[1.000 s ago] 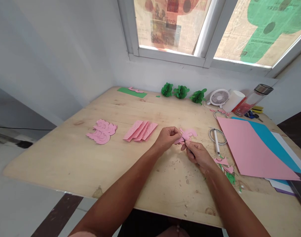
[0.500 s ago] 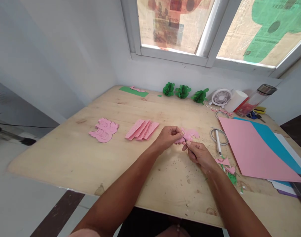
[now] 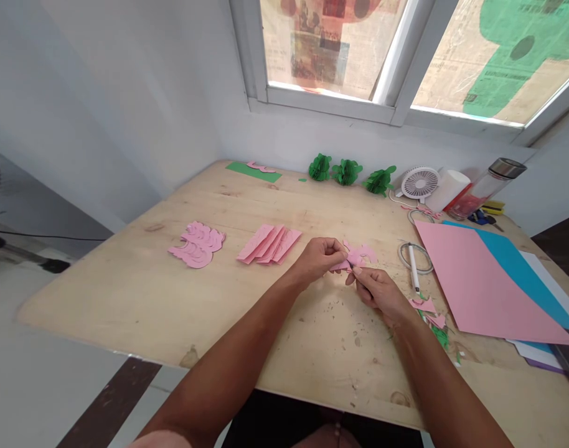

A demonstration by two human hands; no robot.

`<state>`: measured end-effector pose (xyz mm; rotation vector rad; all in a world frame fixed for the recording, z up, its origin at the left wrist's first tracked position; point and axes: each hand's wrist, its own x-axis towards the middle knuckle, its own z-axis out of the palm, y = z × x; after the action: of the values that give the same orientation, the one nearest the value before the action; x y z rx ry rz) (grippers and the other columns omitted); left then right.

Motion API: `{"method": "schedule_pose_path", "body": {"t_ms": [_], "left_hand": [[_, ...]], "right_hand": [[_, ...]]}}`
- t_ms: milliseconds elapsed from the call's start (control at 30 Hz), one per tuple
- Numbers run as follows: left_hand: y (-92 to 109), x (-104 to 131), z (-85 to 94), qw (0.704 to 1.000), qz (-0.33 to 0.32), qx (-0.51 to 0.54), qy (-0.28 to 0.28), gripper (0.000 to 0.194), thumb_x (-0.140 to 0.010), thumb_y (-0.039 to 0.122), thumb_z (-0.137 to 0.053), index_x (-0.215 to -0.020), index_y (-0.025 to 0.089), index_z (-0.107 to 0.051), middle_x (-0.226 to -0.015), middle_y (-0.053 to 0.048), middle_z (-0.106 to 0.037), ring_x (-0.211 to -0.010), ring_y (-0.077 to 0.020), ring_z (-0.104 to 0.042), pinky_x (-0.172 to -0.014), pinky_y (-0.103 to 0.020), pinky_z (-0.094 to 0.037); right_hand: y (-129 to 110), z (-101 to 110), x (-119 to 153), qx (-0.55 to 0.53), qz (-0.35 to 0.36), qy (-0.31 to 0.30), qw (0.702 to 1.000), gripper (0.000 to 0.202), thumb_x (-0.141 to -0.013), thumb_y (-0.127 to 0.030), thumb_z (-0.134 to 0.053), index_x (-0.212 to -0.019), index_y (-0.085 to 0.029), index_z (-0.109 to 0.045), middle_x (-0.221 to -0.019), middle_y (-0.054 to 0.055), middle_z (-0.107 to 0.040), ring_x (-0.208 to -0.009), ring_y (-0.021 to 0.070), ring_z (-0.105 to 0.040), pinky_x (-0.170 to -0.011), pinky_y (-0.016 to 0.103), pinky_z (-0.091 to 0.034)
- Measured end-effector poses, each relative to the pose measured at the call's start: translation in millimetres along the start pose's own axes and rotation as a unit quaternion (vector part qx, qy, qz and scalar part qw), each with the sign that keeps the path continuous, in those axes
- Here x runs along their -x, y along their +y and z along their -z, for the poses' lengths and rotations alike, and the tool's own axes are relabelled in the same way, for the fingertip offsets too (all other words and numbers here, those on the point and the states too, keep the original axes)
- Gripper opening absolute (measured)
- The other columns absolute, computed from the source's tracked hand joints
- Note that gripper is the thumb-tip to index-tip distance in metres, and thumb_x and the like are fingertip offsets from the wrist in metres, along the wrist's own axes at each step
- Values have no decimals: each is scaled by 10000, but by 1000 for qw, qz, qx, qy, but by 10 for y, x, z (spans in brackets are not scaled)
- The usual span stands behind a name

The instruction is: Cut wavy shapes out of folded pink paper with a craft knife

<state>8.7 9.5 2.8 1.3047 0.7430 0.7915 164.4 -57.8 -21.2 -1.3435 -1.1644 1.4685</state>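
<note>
Your left hand (image 3: 322,256) pinches the near-left edge of the pink paper piece (image 3: 358,256) between thumb and forefinger. Your right hand (image 3: 380,290) is closed, fingers curled, around a small dark tool (image 3: 353,267); its tip meets the paper at the edge facing you (the hand covers most of the tool, so its type cannot be told). The two hands are close together, just above the bench (image 3: 163,311), with the paper piece between and beyond the fingertips.

To the left of your left hand, the folded pink paper (image 3: 269,244) lies in upright-edged pleats. Farther left, the scalloped pink cutouts (image 3: 198,244) lie overlapped in a pile. At the far left edge of the bench, a green paper strip (image 3: 253,172) carries a narrow pink offcut (image 3: 261,167).

To the right of the paper piece, the white pen (image 3: 414,267) lies across a coiled cable (image 3: 429,269). Pink and green scraps (image 3: 436,320) lie near your right forearm. The large pink sheet (image 3: 490,286) partly covers a blue sheet (image 3: 518,261).

Along the wall, three green paper ornaments (image 3: 347,172) stand in a row, left of the small white fan (image 3: 420,183) and the tilted-looking bottle (image 3: 487,186).
</note>
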Motion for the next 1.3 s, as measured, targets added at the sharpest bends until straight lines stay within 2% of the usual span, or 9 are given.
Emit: {"method": "schedule_pose_path", "body": {"t_ms": [267,433,900,1300], "left_hand": [[-3,2,-13,1000,-3,-18,9,100,-702,158,-584,-613,128,-547,-467,50,-486,-455,-46,-431,-445,-162,-344],[-7,-4,1,1000,-2,-18,3,103,-701,182,-595,-624,129,-552,-482,44,-499,-464,-50,-443,-446,-165,-348],[-27,-13,-9,1000,2,4,10,123,-686,207,-613,-615,132,-546,-476,43,-504,-451,-51,-439,-430,-163,-341],[-54,-27,-3,1000,11,17,4,135,-677,233,-626,-619,135,-553,-497,31,-538,-459,-62,-464,-437,-176,-345]], "right_hand": [[6,4,-8,36,-4,19,999,385,-793,-507,-528,-720,-135,-598,-384,-89,-298,-356,54,-167,-365,221,-87],[-15,2,7,3,-9,-4,1000,374,-796,-499,-523,-709,-141,-586,-393,-89,-289,-369,55,-151,-368,221,-82],[-22,8,19,-22,-38,-15,999,387,-798,-512,-512,-767,-139,-607,-421,-84,-317,-364,53,-158,-356,210,-82],[-15,8,14,-25,-33,-16,999,400,-792,-527,-507,-756,-141,-604,-402,-86,-315,-358,57,-148,-358,214,-82]]}}
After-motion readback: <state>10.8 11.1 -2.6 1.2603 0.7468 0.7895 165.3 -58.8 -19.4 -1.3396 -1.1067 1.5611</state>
